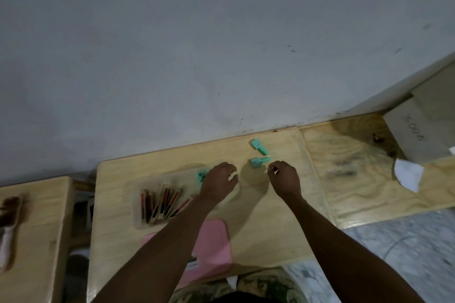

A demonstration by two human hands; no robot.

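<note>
Two small teal plastic pieces lie near the far edge of the light wooden table [270, 224]: one teal piece [258, 146] further back and another teal piece [260, 162] just left of my right hand [285, 179]. That hand's fingers are curled inward with the tips close together; whether they pinch anything is unclear. My left hand [218, 181] hovers with loosely bent fingers and holds nothing I can see. A third teal piece [201, 176] peeks out at its left side, partly hidden. A clear tray [138, 219] of several red-brown sticks [160, 204] lies left of my left forearm.
A pink flat case [211, 246] lies under my left forearm at the near edge. The grey wall rises right behind the table. A brush [9, 216] lies on a separate table at left. At right, a grey box [423, 130] and white paper [408, 174] sit on a plywood board.
</note>
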